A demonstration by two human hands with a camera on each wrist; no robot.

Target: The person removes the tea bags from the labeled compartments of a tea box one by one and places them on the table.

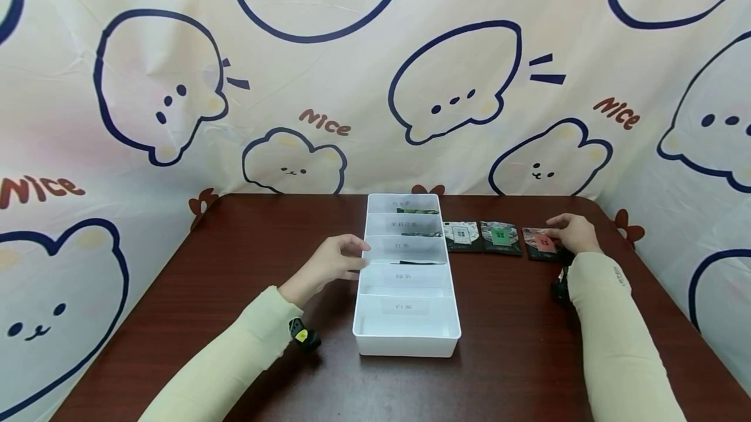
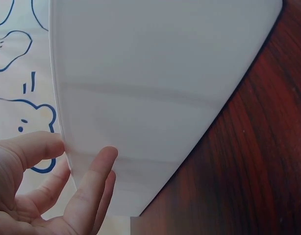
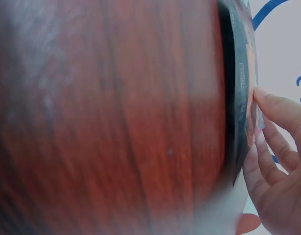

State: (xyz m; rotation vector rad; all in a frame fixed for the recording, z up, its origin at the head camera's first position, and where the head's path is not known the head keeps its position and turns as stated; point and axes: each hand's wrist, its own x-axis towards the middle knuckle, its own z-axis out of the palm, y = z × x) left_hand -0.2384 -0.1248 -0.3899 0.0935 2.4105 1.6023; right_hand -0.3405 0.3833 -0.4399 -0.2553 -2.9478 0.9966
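Observation:
A long white compartment box (image 1: pixel 406 346) with labelled sections stands mid-table. My left hand (image 1: pixel 332 259) is at its left side; in the left wrist view, fingertips (image 2: pixel 109 153) are against or very near the outer wall, with others at the rim. On the right, my right hand (image 1: pixel 573 233) pinches the edge of a dark tea sachet with a red label (image 1: pixel 543 243). The right wrist view shows the thumb on the face of this sachet (image 3: pixel 242 83) and the other fingers at its edge. Dark sachets with a white label (image 1: pixel 461 236) and a green label (image 1: pixel 500 237) lie beside the box.
Sachet edges (image 1: pixel 417 211) show in the three far compartments; the two near ones (image 1: pixel 405 324) show bare white floors. The dark wooden table (image 1: pixel 504 344) backs onto a cartoon-printed cloth (image 1: pixel 364 83). Dark wrist devices (image 1: pixel 304 336) sit on both sleeves.

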